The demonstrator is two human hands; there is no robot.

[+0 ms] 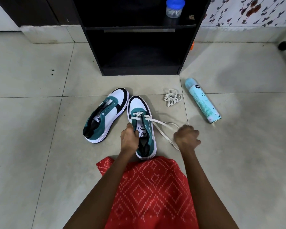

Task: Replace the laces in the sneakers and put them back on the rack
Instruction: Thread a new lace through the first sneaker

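Centre frame: left hand (129, 138) grips the half-laced teal-and-white leather sneaker (139, 103), right hand (186, 138) clasps its flat white lace (157, 128) (second sneaker (106, 116) unlaced, neither racked).

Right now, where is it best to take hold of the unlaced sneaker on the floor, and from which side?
Grip the unlaced sneaker at its heel collar, coming from the near left. It lies tilted, the heel end nearest you and the opening turned left, so fingers likely hook in there; the other sneaker crowds its right side.
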